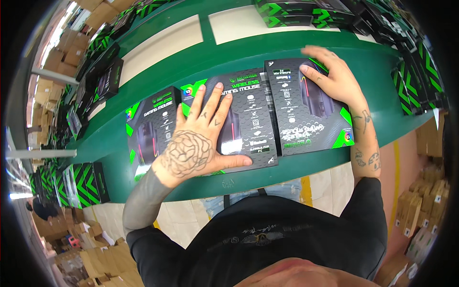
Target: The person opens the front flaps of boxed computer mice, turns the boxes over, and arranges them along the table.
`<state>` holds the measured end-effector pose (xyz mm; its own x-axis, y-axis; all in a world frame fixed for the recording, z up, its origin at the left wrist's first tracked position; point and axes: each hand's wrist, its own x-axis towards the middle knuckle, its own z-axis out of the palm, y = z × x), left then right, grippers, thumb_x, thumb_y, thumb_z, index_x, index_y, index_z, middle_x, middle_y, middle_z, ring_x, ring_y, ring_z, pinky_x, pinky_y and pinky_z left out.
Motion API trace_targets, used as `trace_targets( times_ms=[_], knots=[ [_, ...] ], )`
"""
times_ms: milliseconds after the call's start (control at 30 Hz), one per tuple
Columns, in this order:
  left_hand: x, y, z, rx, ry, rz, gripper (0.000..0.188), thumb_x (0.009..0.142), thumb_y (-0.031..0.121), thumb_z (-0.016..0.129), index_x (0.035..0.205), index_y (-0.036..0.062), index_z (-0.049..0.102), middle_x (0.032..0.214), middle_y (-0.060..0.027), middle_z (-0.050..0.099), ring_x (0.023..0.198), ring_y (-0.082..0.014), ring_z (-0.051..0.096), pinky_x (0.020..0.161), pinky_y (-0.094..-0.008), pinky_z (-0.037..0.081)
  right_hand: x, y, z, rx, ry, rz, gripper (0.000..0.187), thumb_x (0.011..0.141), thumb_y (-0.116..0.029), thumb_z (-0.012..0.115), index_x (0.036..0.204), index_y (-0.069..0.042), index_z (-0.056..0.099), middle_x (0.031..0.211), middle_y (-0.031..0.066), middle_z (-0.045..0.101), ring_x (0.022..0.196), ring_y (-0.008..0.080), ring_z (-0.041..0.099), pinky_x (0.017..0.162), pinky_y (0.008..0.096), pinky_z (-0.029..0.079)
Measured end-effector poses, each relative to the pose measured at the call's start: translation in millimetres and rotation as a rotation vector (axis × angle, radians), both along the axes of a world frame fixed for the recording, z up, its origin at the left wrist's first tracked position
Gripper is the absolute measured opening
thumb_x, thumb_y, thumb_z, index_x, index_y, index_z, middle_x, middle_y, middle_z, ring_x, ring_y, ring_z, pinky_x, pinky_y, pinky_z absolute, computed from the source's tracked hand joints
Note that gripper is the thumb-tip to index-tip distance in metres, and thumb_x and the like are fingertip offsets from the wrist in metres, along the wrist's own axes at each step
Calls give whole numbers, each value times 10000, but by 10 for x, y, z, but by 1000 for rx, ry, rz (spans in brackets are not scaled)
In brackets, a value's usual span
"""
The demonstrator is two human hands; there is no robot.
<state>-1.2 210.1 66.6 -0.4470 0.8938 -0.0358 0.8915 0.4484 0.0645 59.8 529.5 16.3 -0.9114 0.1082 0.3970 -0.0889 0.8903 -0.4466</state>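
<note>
Three black-and-green computer mouse boxes lie side by side on a green work surface (114, 138): the left box (162, 111), the middle box (258, 126) and the right box (287, 110). The right one is turned the other way round from its neighbours. My left hand (196, 138) presses flat on the middle box, fingers spread, its thumb near the front edge. Over the far right part of the right box lies my right hand (330, 79). Its thumb rests on the printed face, and its outstretched fingers, slightly blurred, reach to the far edge.
White panels (253, 24) run along the far side. More black-and-green boxes are stacked at the far right (287, 12), at the right end (416, 88), and on the left (86, 184). Brown cartons (103, 253) crowd the floor at lower left, with others (409, 210) at right.
</note>
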Motion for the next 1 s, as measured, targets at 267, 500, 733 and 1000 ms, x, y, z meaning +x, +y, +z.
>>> trace_targets(
  times_ms=[267,500,733,1000],
  knots=[
    [211,-227,-45,53,6,-51,1096,567,662,701,1308,-73,366,1366,-269,346,1275,-439,324,1040,-501,276,-54,-129,-43,-1005,-1,24,162,903,-174,580,972,-34,627,845,-30,607,787,50,557,726,193,453],
    [178,-333,-146,562,23,-152,785,663,401,760,1188,-114,485,1106,-255,587,1005,-359,606,852,-370,504,-410,977,-762,-1567,38,1332,345,928,-280,458,1204,-73,482,1057,78,541,1039,246,487,1034,431,294],
    [518,-797,-374,1225,55,597,463,798,111,482,1174,-154,428,1049,-218,571,875,-275,608,776,-319,511,10,736,-493,-1698,4,815,373,930,-284,452,1225,-56,466,1084,102,535,1065,266,475,1050,432,271],
    [536,-1523,-933,737,1179,238,515,865,235,427,1228,-130,392,1177,-295,496,965,-314,587,799,-384,530,-375,1206,-793,-1564,-81,1384,441,954,-356,355,1235,-38,473,1086,110,539,1112,264,438,1074,455,219]
  ],
)
